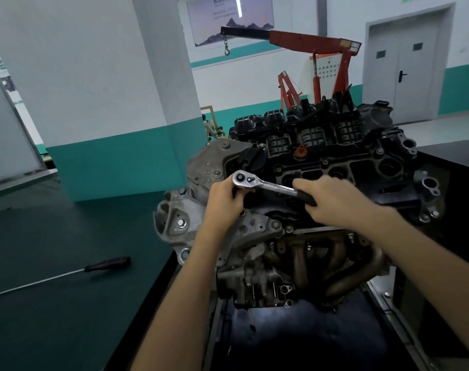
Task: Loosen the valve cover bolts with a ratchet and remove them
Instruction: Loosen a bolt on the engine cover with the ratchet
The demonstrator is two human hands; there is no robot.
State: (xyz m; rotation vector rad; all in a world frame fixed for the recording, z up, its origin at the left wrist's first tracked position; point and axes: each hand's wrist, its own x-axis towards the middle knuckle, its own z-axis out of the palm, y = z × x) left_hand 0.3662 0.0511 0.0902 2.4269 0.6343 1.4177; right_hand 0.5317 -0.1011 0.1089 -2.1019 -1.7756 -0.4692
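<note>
A chrome ratchet (265,184) with a black grip lies across the near left corner of the black valve cover (321,145) on an engine. My left hand (225,199) grips the ratchet just under its round head (242,178), fingers curled beneath it. My right hand (332,200) is wrapped round the black handle at the other end. The socket and the bolt under the head are hidden by my left hand. Small bolt heads (325,162) show along the cover's near edge.
The engine (254,236) stands on a stand, exhaust manifold (332,261) facing me. A long screwdriver (104,264) lies on the dark green bench to the left. A red engine crane (313,41) stands behind, a pillar at back left, a black box at right.
</note>
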